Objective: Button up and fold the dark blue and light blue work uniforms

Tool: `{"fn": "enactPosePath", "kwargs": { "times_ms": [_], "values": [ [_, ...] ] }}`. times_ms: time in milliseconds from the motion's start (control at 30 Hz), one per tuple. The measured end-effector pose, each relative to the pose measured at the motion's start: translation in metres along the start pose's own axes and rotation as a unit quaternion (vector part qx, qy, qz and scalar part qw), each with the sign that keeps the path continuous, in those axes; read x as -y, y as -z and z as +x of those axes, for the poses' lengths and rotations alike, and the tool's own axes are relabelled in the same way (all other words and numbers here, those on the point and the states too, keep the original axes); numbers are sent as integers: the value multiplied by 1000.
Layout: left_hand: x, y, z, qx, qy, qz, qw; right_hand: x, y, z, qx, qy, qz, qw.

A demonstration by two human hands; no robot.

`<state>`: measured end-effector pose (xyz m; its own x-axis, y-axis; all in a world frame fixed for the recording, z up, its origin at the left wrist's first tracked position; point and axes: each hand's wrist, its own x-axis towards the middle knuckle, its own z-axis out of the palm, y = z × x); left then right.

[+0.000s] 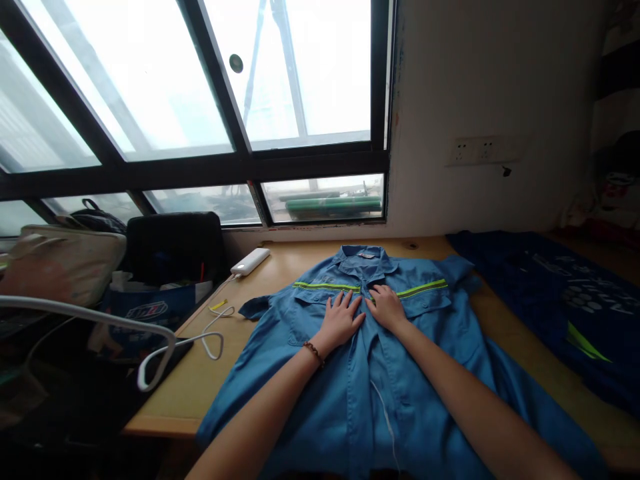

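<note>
A light blue work shirt with yellow-green reflective stripes lies front up on the wooden table, collar toward the window. My left hand rests flat on the chest left of the button placket, fingers spread; a bead bracelet circles that wrist. My right hand lies on the chest just right of the placket, its fingers bent down onto the cloth at the stripe. The two hands almost touch. Neither hand holds a separate object.
A dark blue garment lies on the table to the right. A white power bank with its cable sits at the back left. White clothes hanger, blue bag and black chair stand left of the table. A window spans the back wall.
</note>
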<state>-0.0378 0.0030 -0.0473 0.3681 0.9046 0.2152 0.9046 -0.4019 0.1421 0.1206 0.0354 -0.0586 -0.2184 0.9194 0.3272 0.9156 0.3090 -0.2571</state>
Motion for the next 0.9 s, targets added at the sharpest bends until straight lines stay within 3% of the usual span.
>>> {"fn": "enactPosePath", "kwargs": {
  "times_ms": [167, 333, 400, 533, 633, 767, 900],
  "values": [
    [0, 4, 37, -28, 67, -23, 997, -4, 4, 0, 16, -19, 10, 1000],
    [11, -5, 79, -8, 180, -124, 976, -9, 6, 19, 85, -60, -15, 994],
    [15, -10, 82, -20, 186, -138, 973, -9, 5, 24, 98, -64, -20, 993],
    [18, -14, 76, -41, 157, -151, 975, -13, 2, 28, 55, -55, 6, 997],
    [19, -13, 73, -40, 155, -164, 974, -29, 0, 30, 67, -12, 128, 989],
    [19, -12, 74, -57, 147, -176, 972, -52, -1, 35, 118, 29, 328, 937],
    [20, -13, 73, -71, 139, -188, 970, -53, 1, 35, 74, 29, 279, 957]
  ]
}}
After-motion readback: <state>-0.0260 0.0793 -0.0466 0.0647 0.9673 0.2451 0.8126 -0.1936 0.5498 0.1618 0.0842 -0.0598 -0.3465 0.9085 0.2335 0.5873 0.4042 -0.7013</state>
